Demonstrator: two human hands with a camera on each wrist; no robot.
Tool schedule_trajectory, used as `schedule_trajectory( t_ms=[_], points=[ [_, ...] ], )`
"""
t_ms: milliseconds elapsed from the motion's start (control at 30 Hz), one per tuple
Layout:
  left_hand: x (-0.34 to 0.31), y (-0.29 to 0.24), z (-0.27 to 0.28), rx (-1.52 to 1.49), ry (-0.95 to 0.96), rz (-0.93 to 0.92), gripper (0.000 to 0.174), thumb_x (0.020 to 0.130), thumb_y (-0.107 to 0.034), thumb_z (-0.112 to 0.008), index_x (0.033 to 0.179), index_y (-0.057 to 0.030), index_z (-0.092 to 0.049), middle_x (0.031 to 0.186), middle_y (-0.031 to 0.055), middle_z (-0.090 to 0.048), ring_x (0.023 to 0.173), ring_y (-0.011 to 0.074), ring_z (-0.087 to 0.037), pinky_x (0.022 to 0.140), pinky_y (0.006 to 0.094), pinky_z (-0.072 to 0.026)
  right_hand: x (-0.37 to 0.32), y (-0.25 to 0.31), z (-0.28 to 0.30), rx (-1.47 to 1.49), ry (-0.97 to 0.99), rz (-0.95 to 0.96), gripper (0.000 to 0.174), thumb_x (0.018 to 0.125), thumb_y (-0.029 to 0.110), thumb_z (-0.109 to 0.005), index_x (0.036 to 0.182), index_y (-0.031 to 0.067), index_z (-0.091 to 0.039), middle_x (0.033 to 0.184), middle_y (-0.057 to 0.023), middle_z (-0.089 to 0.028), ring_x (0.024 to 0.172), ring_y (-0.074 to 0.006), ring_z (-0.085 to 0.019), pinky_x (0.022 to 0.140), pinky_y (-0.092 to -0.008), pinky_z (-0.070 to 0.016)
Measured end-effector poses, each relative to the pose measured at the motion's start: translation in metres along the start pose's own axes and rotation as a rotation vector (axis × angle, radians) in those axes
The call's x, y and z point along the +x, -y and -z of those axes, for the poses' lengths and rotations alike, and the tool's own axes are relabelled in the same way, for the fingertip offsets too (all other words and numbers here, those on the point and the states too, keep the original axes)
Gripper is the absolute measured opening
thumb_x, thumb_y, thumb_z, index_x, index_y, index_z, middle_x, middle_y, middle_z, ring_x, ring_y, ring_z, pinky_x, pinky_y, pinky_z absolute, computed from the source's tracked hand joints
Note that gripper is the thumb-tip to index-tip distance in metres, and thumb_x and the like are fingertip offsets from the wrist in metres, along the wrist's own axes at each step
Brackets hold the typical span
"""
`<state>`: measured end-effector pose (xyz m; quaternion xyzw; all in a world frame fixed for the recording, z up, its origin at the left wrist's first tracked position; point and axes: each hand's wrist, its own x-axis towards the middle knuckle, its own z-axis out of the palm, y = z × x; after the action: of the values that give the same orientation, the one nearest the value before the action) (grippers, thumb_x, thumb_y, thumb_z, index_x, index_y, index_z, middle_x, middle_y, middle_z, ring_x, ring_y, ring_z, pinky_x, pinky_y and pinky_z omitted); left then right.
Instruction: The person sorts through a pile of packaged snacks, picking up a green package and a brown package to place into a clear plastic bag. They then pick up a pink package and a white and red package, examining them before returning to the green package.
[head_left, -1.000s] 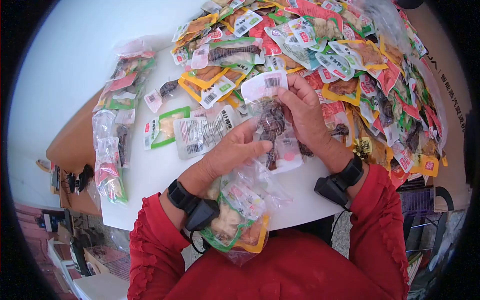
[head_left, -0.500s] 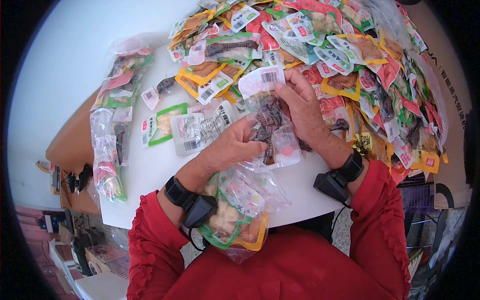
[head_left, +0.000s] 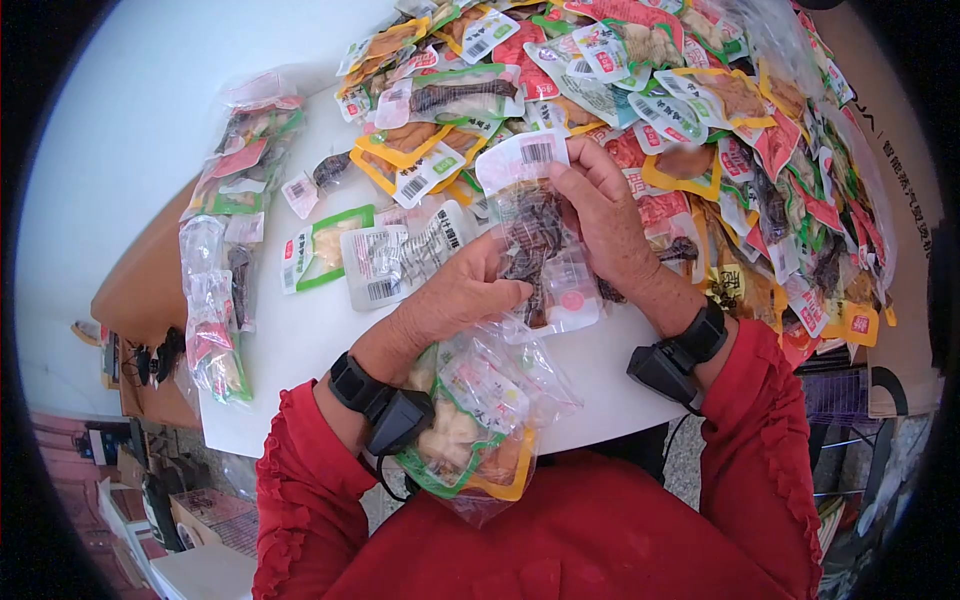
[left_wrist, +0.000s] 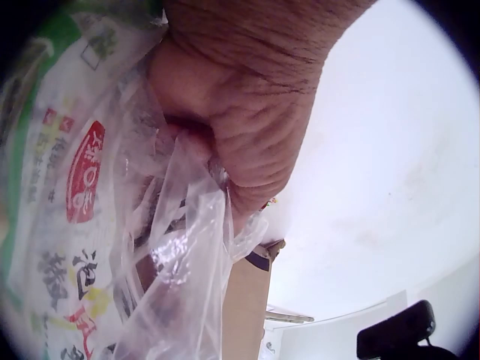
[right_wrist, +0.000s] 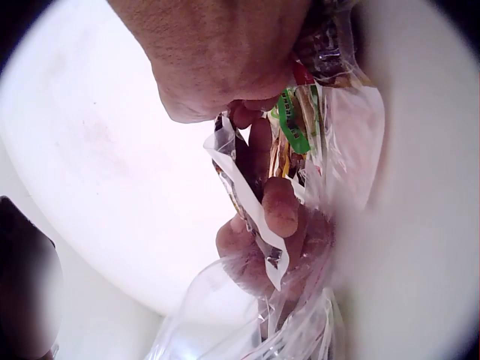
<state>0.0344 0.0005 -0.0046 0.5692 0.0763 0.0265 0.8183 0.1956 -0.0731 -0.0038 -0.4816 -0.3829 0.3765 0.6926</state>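
Both hands hold a clear, vacuum-sealed food packet [head_left: 533,235] with dark meat inside and a pale label at its top. My right hand [head_left: 608,220] pinches its upper right edge, thumb in front. The left hand [head_left: 450,300] grips the lower left side, its thumb lying over the front and its other fingers hidden behind. Below the left hand hangs a clear plastic bag [head_left: 550,380] holding green- and yellow-edged packets. In the left wrist view, gathered bag film [left_wrist: 184,292] lies right at that hand. The right wrist view shows the packet edge-on [right_wrist: 251,202] between the hands.
A large heap of mixed food packets [head_left: 650,130] covers the back and right of the white table [head_left: 290,350]. Several loose packets, among them a white one [head_left: 395,265], lie left of the hands. Filled clear bags [head_left: 215,290] line the left edge. A cardboard box [head_left: 895,330] stands at right.
The held packet has tilted slightly, and the head view has shifted a little. Both hands keep their hold on it, nearly still over the last half second.
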Motion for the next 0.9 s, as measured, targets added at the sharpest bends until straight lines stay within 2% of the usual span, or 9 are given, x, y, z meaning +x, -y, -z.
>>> schedule_trajectory(
  t_ms=[300, 400, 467, 500, 567, 700, 800, 867, 900],
  points=[
    [-0.001, 0.000, 0.000, 0.009, -0.020, -0.003, 0.054, 0.079, 0.002, -0.051, 0.129, -0.0020, -0.032, 0.113, 0.0040, -0.051, 0.093, 0.0097, -0.054, 0.080, 0.0259, -0.0458, 0.002, -0.003, 0.001, 0.038, 0.006, -0.003, 0.010, 0.088, 0.014, -0.049, 0.093, 0.0056, -0.049, 0.078, 0.0026, -0.055, 0.064, -0.0007, -0.047, 0.053, -0.0157, -0.0380],
    [-0.001, 0.002, -0.002, 0.002, -0.067, -0.025, 0.053, 0.079, 0.001, -0.051, 0.129, -0.0020, -0.031, 0.110, 0.0043, -0.052, 0.089, 0.0091, -0.055, 0.077, 0.0249, -0.0468, 0.003, -0.006, 0.002, 0.021, -0.018, 0.002, 0.010, 0.089, 0.015, -0.049, 0.093, 0.0057, -0.048, 0.075, 0.0034, -0.053, 0.062, -0.0009, -0.045, 0.051, -0.0161, -0.0364],
    [-0.003, 0.002, -0.001, 0.086, -0.184, -0.033, 0.052, 0.081, -0.001, -0.051, 0.129, -0.0020, -0.031, 0.106, 0.0048, -0.053, 0.084, 0.0085, -0.055, 0.072, 0.0237, -0.0474, 0.002, -0.004, 0.004, -0.014, -0.005, 0.019, 0.016, 0.089, 0.015, -0.049, 0.100, 0.0055, -0.046, 0.074, 0.0034, -0.051, 0.059, -0.0013, -0.043, 0.049, -0.0165, -0.0346],
    [-0.002, 0.004, -0.001, 0.088, -0.183, -0.035, 0.052, 0.081, -0.001, -0.051, 0.129, -0.0020, -0.031, 0.106, 0.0048, -0.053, 0.084, 0.0085, -0.055, 0.072, 0.0237, -0.0474, 0.001, -0.002, 0.002, -0.014, -0.005, 0.021, 0.016, 0.089, 0.015, -0.049, 0.100, 0.0055, -0.046, 0.074, 0.0034, -0.051, 0.059, -0.0013, -0.043, 0.049, -0.0165, -0.0346],
    [0.000, 0.006, 0.002, 0.136, -0.304, -0.177, 0.048, 0.082, -0.001, -0.049, 0.127, -0.0016, -0.031, 0.103, 0.0053, -0.052, 0.080, 0.0083, -0.054, 0.068, 0.0234, -0.0472, -0.003, 0.003, -0.002, -0.087, -0.012, 0.041, 0.024, 0.088, 0.013, -0.050, 0.109, 0.0048, -0.042, 0.074, 0.0026, -0.050, 0.058, -0.0021, -0.042, 0.048, -0.0174, -0.0347],
    [0.000, 0.003, -0.010, 0.100, -0.435, -0.299, 0.045, 0.084, -0.001, -0.047, 0.126, -0.0015, -0.030, 0.103, 0.0053, -0.052, 0.080, 0.0080, -0.053, 0.067, 0.0229, -0.0460, 0.000, -0.006, -0.002, -0.017, 0.042, 0.097, 0.032, 0.086, 0.010, -0.052, 0.115, 0.0044, -0.037, 0.077, 0.0007, -0.051, 0.059, -0.0027, -0.043, 0.049, -0.0185, -0.0357],
    [0.003, 0.004, -0.006, 0.110, -0.461, -0.390, 0.047, 0.084, 0.000, -0.046, 0.127, -0.0016, -0.027, 0.104, 0.0057, -0.051, 0.080, 0.0076, -0.052, 0.068, 0.0220, -0.0451, -0.001, -0.009, -0.004, -0.115, 0.004, 0.149, 0.028, 0.085, 0.007, -0.053, 0.110, 0.0029, -0.042, 0.080, -0.0009, -0.050, 0.061, -0.0037, -0.046, 0.051, -0.0186, -0.0391],
    [0.004, 0.005, -0.004, 0.093, -0.485, -0.386, 0.054, 0.085, -0.005, -0.048, 0.133, -0.0011, -0.023, 0.118, 0.0066, -0.044, 0.102, 0.0116, -0.047, 0.086, 0.0262, -0.0409, -0.001, -0.012, -0.003, -0.224, 0.027, 0.188, 0.021, 0.084, 0.007, -0.054, 0.104, 0.0016, -0.047, 0.083, -0.0022, -0.051, 0.065, -0.0053, -0.050, 0.055, -0.0191, -0.0437],
    [0.004, 0.006, -0.004, 0.096, -0.485, -0.392, 0.054, 0.085, -0.005, -0.048, 0.133, -0.0011, -0.023, 0.118, 0.0066, -0.044, 0.102, 0.0116, -0.047, 0.086, 0.0262, -0.0409, -0.002, -0.012, -0.003, -0.224, 0.030, 0.193, 0.021, 0.084, 0.007, -0.054, 0.104, 0.0016, -0.047, 0.083, -0.0022, -0.051, 0.065, -0.0053, -0.050, 0.055, -0.0191, -0.0437]
  ],
)
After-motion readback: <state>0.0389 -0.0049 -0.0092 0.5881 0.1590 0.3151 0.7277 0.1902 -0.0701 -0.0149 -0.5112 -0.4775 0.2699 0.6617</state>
